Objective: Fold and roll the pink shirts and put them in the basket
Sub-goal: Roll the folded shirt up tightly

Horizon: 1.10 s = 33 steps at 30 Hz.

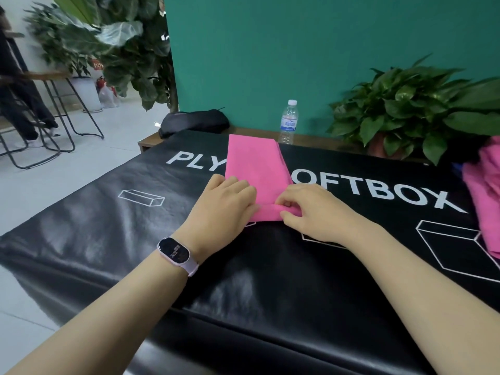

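Note:
A pink shirt (255,163), folded into a long narrow strip, lies on the black table cover (243,280) and runs away from me. Its near end is turned over into a small roll. My left hand (224,209) lies on the strip's left side with fingers laid flat on the cloth. My right hand (311,209) pinches the rolled near end between thumb and curled fingers. More pink shirts (484,196) lie in a heap at the right edge. No basket is in view.
A water bottle (289,121) stands behind the strip by the green wall. A potted plant (416,109) sits at the back right, a black bag (193,121) at the back left. Stools and large plants stand on the floor to the left.

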Each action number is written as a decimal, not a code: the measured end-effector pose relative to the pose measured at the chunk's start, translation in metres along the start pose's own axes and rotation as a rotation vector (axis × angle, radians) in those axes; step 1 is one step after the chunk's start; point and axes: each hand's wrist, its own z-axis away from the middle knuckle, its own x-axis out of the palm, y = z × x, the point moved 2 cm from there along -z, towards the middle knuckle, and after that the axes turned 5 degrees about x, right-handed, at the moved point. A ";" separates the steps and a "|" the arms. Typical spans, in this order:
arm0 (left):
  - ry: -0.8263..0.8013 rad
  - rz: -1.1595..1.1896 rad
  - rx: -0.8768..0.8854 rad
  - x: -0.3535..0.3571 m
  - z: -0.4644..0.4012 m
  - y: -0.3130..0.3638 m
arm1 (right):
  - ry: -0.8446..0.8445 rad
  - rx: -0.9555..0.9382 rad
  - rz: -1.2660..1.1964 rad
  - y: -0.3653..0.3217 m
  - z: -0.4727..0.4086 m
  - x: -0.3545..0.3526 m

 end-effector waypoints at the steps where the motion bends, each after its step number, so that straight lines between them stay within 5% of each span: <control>1: -0.009 -0.011 0.011 -0.001 0.000 0.000 | 0.001 0.005 -0.001 0.000 0.000 0.001; 6: -0.134 0.014 -0.018 0.001 0.000 -0.003 | 0.083 0.008 0.006 0.000 -0.001 0.007; 13: -0.102 0.307 -0.077 0.006 -0.003 -0.014 | 0.117 0.034 -0.003 0.001 -0.002 0.008; 16: -0.158 0.382 -0.091 0.010 -0.009 -0.018 | 0.178 0.057 0.269 -0.004 -0.003 0.013; 28: -0.662 0.181 0.042 0.026 -0.058 -0.048 | 0.153 0.118 0.293 -0.006 -0.010 0.022; 33: -0.654 0.231 0.134 0.040 -0.061 -0.060 | 0.186 0.208 0.301 -0.011 -0.024 0.033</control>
